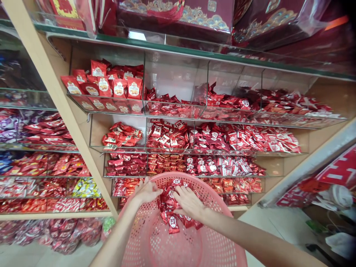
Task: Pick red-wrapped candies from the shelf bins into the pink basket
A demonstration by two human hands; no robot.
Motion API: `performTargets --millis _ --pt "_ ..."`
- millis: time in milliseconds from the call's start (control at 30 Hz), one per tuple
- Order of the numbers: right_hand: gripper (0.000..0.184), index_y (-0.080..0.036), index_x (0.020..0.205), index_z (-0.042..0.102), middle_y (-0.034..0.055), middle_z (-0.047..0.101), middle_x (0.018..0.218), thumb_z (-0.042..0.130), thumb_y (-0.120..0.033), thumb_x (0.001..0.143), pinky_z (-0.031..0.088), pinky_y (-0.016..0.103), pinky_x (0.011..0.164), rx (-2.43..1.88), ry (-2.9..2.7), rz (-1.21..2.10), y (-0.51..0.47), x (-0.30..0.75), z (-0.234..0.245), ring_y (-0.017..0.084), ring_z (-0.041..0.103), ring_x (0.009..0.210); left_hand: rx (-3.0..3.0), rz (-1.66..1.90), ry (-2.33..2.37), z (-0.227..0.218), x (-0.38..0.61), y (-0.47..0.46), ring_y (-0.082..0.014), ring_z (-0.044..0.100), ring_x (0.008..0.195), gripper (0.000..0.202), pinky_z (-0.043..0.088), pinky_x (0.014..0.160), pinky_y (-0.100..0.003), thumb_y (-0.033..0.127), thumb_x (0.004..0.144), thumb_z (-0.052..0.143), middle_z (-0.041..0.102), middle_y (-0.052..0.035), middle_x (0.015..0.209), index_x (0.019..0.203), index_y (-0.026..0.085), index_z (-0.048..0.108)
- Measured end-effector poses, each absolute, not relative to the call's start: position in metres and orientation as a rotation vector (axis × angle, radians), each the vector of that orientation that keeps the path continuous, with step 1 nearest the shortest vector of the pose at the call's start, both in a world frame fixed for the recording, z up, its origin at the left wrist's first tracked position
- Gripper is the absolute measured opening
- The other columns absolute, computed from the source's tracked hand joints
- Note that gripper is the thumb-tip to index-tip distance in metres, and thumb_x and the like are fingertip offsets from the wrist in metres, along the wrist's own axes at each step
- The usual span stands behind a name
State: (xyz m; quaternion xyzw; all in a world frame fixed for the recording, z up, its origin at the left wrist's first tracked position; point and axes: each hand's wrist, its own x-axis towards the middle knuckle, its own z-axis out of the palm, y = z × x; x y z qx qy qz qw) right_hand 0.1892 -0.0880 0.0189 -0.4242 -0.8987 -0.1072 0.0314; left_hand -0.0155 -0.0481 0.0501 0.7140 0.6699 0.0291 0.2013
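Note:
Small red candy packets [172, 223] with white round labels lie heaped against the far inner wall of a pink perforated plastic basket [133, 233]. My right hand [190, 203] rests over this heap, fingers extended and a little apart, touching the packets. At the basket's far left rim is my left hand [147, 191], its thumb stretched toward the heap and its fingers apart. No packet shows in it. The packets under my right palm are hidden.
Beyond the basket rise glass-fronted shelves [167, 150] with red-wrapped sweets in compartments. A wooden upright [59, 100] divides them from more shelves on the left. Bagged sweets [65, 235] sit on the floor at left. Maroon gift boxes [178, 18] stand above.

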Motion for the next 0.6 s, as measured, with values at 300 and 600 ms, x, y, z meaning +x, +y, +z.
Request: performTargets --millis 300,600 --pt "0.045 -0.016 0.102 0.049 0.0093 0.053 0.103 0.060 -0.051 0.076 0.044 0.037 0.081 -1.545 -2.615 -0.168 -0.080 0.190 0.021 0.024 0.053 0.096 1.976 0.094 1.846 0.051 -0.019 -0.052 -0.0365 0.037 0.124 0.042 0.032 0.098 -0.051 0.061 0.072 0.047 0.042 -0.0060 0.132 0.080 0.024 0.065" --pt "0.051 -0.015 0.104 0.055 0.0124 0.051 0.112 0.071 -0.046 0.066 0.041 0.039 0.086 -1.611 -2.720 -0.035 -0.093 0.208 0.010 0.028 0.050 0.101 1.963 0.068 1.839 0.052 -0.020 -0.056 -0.0349 0.041 0.120 0.043 0.034 0.097 -0.048 0.062 0.072 0.047 0.046 -0.0065 0.122 0.082 0.025 0.066"
